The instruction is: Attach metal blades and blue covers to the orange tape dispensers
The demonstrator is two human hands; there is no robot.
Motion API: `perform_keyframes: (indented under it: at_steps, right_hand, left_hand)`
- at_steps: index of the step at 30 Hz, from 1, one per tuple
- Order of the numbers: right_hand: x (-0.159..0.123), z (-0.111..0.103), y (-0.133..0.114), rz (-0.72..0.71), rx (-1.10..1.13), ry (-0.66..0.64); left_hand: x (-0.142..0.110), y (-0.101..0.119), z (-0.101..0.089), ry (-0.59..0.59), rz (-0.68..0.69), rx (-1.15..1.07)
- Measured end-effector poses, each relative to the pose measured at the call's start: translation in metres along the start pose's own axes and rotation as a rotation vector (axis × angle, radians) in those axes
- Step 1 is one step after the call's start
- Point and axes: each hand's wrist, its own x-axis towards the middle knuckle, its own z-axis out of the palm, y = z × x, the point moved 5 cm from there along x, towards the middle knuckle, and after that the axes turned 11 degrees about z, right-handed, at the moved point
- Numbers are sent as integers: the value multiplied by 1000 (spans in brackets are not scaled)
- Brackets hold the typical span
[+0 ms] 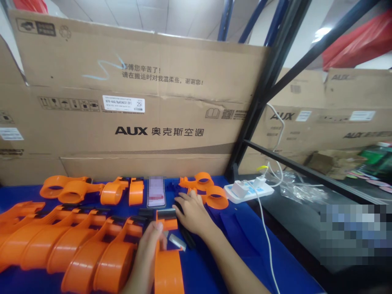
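Note:
My left hand is closed around an orange tape dispenser near the front of the blue table, its black toothed end pointing away from me. My right hand rests palm down just beyond it, fingers curled over small black parts lying on the cloth. What those fingers grip, if anything, is hidden. A small grey metal piece lies between the two hands.
Several finished orange dispensers lie in a row at the left. More orange parts and rings sit at the back, beside a phone. A white power strip with a cable lies right. Cardboard boxes wall the back.

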Motion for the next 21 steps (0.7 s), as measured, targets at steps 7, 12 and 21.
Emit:
perform_keyframes:
  at_steps: [7, 12, 21]
  right_hand:
    - [3, 3, 2, 30, 2, -12]
    - [4, 4, 3, 12, 10, -1]
    - [8, -5, 12, -21, 248, 154]
  left_hand:
    - [-10, 22, 8, 65, 75, -26]
    - [-11, 19, 7, 68, 75, -16]
    - [6, -2, -2, -1, 50, 65]
